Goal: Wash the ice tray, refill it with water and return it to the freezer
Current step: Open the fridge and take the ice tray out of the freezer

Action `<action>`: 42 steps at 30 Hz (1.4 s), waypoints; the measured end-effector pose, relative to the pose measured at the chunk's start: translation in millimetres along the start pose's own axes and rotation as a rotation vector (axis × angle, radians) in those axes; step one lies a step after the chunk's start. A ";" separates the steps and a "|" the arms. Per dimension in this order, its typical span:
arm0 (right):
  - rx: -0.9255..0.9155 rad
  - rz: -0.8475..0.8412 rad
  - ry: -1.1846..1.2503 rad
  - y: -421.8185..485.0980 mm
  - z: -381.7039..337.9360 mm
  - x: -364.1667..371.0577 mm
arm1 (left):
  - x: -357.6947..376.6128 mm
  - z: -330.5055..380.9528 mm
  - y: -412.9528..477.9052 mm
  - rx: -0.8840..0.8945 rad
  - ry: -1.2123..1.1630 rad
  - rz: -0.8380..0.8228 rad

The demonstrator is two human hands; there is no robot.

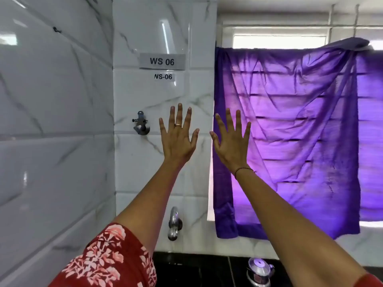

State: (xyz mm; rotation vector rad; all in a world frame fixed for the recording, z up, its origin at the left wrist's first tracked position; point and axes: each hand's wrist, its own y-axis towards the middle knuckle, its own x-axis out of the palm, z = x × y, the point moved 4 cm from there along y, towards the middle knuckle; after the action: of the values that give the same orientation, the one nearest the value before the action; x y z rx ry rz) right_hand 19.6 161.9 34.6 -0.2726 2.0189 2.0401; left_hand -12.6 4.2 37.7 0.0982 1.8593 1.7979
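Hands raised before the tiled wall (145, 96): left hand (178, 139) and right hand (232, 146), fingers spread straight, holding nothing. Possibly a steel lid (260, 270) near the counter (199, 266) back edge. Ice tray: place cannot be told.

Kitchen washing corner: white marble-look wall tiles (51, 162), a steel tap (174, 224) below the left hand (178, 137), a black counter (186, 270) with a steel pot (260, 272) below the right hand (232, 141), purple cloth (290, 131) over the window (277, 41).

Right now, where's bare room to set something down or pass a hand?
Bare black counter shows between the floral sleeve and the steel pot, under the tap. Crowded higher: left hand and right hand, thumbs close.
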 end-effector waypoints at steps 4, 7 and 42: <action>-0.004 -0.074 0.060 -29.4 -9.9 24.7 | 7.4 -16.0 -32.9 -0.035 0.127 -0.069; -0.003 -0.135 0.119 -54.0 -23.1 40.8 | 14.2 -26.0 -63.5 -0.062 0.165 -0.144; -0.393 -1.057 0.669 -472.9 -243.4 -50.3 | -229.4 -87.8 -535.8 -0.876 0.584 -0.888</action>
State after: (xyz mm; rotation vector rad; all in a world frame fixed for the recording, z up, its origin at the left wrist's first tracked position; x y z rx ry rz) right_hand 202.9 -82.7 -403.6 -1.8235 1.1548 1.6393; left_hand 313.0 -226.3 -396.0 -1.4386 0.9288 1.8275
